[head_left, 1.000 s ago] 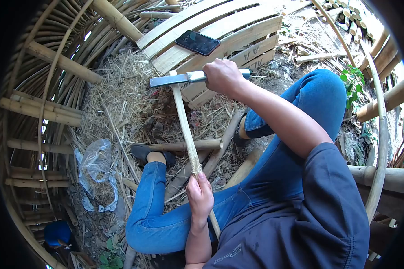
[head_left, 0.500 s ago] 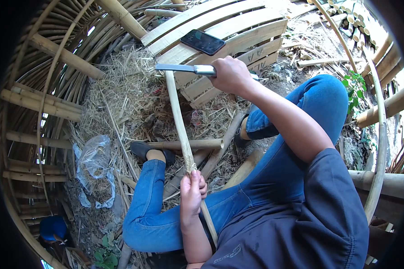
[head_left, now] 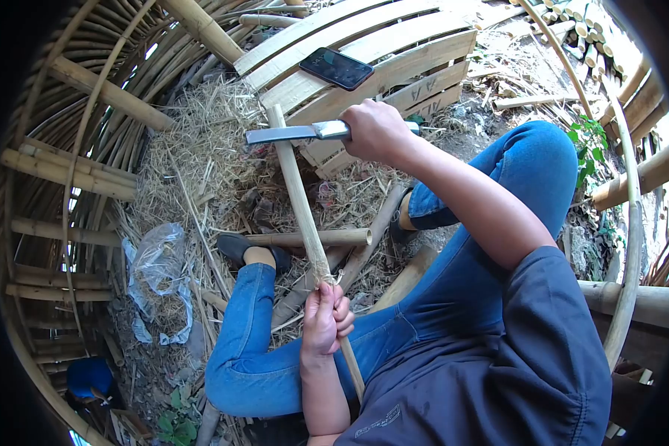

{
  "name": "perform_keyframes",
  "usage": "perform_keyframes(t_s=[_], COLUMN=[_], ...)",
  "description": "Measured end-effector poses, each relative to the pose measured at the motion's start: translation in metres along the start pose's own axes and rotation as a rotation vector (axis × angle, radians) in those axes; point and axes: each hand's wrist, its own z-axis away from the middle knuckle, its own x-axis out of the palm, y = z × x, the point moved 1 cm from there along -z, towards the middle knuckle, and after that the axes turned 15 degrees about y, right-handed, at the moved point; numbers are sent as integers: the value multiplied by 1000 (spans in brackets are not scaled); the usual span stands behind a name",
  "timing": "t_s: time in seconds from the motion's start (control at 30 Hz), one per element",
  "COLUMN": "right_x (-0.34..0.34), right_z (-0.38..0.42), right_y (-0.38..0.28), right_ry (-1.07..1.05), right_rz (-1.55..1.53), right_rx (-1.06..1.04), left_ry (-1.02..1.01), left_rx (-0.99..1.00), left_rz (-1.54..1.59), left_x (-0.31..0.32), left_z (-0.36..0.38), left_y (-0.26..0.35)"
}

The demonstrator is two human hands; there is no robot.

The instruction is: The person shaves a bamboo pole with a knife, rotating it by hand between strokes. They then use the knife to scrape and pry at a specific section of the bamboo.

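My left hand (head_left: pixel 326 320) is closed round a long pale bamboo strip (head_left: pixel 299 197), just below a rough joint with shaved fibres. The strip's lower end runs down against my shirt, while its far end points up towards the wooden crate. In my right hand (head_left: pixel 377 131) is a knife (head_left: pixel 281 134) with a straight metal blade pointing left. That blade lies across the strip a little below its far tip. Part of the knife's handle is hidden by my fingers.
A phone (head_left: pixel 336 68) lies on the slatted wooden crate (head_left: pixel 394 44). Below the strip, a bamboo tube (head_left: pixel 312 238) rests on ground strewn with shavings (head_left: pixel 193 149). A plastic bag (head_left: pixel 158 271) sits left of my foot; cut bamboo poles (head_left: pixel 583 33) are piled at the back right.
The knife has come down along the strip towards me, from its far tip to slightly below it. The strip's tip has shifted slightly up and left.
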Motion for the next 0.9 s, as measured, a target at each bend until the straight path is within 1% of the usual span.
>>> perform_keyframes(t_s=[0.1,0.23,0.33,0.43,0.53,0.57,0.6,0.67,0.77,0.8,0.9], right_x=[-5,-3,1,-16,-31,-33,-32,-44,-65,-66,-61], right_z=[-7,-11,-14,-23,-19,-17,-14,-9,1,3,13], right_y=[7,11,18,26,27,24,22,6,-22,-29,-48], right_ry=[54,15,97,169,178,183,198,93,-66,-100,-173], right_rz=[48,63,88,85,62,37,33,13,70,78,83], right_rx=[-13,-4,27,167,181,188,158,101,-4,-52,-199], left_ry=[-16,-38,-37,-72,3,-21,-42,-96,-70,-57,82], left_rx=[12,11,0,-40,-36,-40,-44,-49,-36,-19,86], left_rz=[-29,-50,-31,9,9,33,55,88,150,164,102], left_x=[3,1,0,8,7,6,4,-6,-15,-17,-23], left_z=[1,1,1,7,0,0,1,1,-1,0,-4], left_y=[-1,-5,-5,-3,-2,-1,2,6,7,9,10])
